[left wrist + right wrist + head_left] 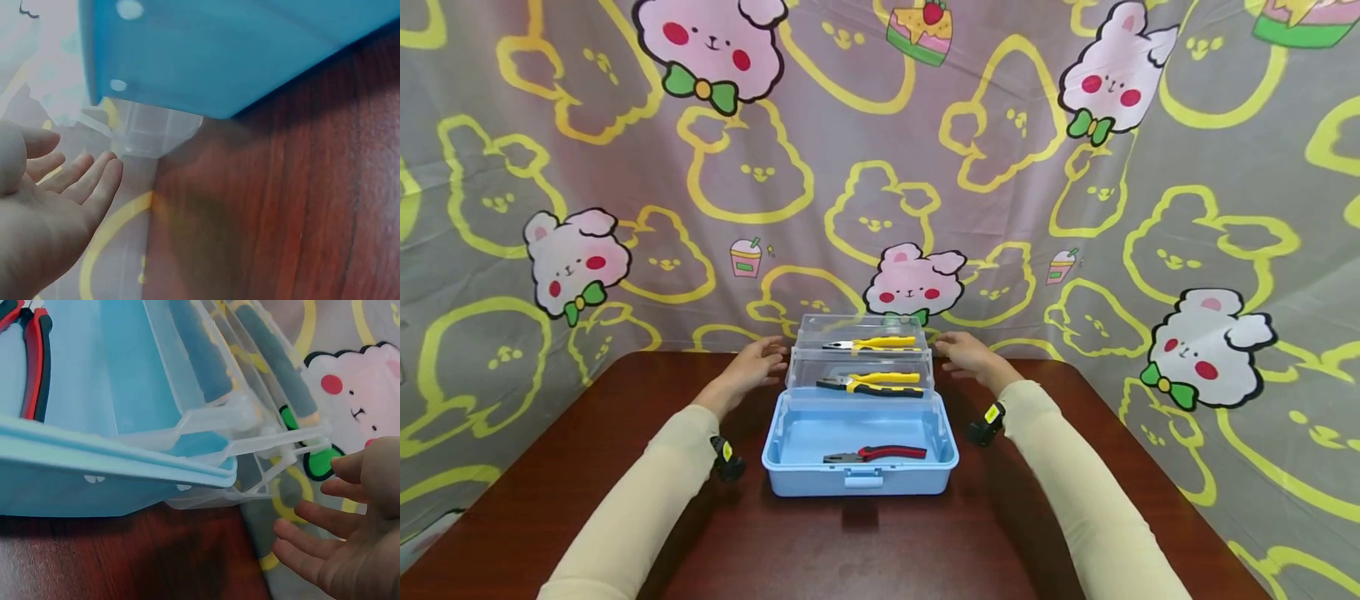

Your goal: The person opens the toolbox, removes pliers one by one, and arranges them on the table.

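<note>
A light blue toolbox [861, 482] stands open on the table, its clear trays [801, 367] unfolded toward the back. Red-and-black pliers [891, 452] lie in the blue base. One pair of yellow-and-black pliers [880, 383] rests in the lower clear tray, and a second yellow-handled pair [880, 343] in the upper one. My left hand [758, 364] is beside the trays on the left, fingers loosely bent and holding nothing. On the other side, my right hand [970, 357] hovers near the tray arms [269, 442], its fingers spread apart and touching nothing.
The dark red wooden table [700, 550] reaches back to a patterned cloth [865, 125] hanging behind and at the sides. The toolbox's front latch [863, 481] faces me. Small wrist cameras are strapped over both sleeves [658, 467].
</note>
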Available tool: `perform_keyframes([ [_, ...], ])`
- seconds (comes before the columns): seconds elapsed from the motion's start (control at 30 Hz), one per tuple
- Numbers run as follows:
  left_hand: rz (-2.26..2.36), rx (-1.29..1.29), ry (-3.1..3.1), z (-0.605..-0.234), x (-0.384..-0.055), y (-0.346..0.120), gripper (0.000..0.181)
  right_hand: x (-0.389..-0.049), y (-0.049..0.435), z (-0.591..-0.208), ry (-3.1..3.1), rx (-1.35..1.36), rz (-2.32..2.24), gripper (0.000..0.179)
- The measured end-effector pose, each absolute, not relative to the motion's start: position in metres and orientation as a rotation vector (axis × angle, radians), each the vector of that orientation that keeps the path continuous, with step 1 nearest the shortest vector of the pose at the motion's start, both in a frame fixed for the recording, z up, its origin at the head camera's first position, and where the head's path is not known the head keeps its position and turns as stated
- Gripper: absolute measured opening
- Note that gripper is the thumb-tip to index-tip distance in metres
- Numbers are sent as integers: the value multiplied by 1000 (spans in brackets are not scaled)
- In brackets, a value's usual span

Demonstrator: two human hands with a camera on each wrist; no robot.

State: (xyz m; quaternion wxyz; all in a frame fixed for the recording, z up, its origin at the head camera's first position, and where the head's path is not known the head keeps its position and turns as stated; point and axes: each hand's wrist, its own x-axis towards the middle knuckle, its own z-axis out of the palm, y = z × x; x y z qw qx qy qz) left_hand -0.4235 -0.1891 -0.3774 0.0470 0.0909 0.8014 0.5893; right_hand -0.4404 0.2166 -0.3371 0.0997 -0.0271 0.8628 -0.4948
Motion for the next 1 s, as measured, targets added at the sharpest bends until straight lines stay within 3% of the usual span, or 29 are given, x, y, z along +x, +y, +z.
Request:
perform_keyframes([
  [0.3, 1699, 376, 2552, -372, -399, -195, 55, -425, 211, -324, 2918, -336, -1165, 53],
  [0.5, 1494, 381, 2795, -367, -367, -189, 59, -413, 210, -311, 3242, -626, -873, 49],
  [0.7, 1375, 426, 2908, -366, -328, -184, 66, -403, 211, -307, 3293, -725, -778, 48],
  [1.0, 1221, 543, 3007, -366, -280, -176, 94, -396, 200, -310, 3283, -903, -749, 47],
])
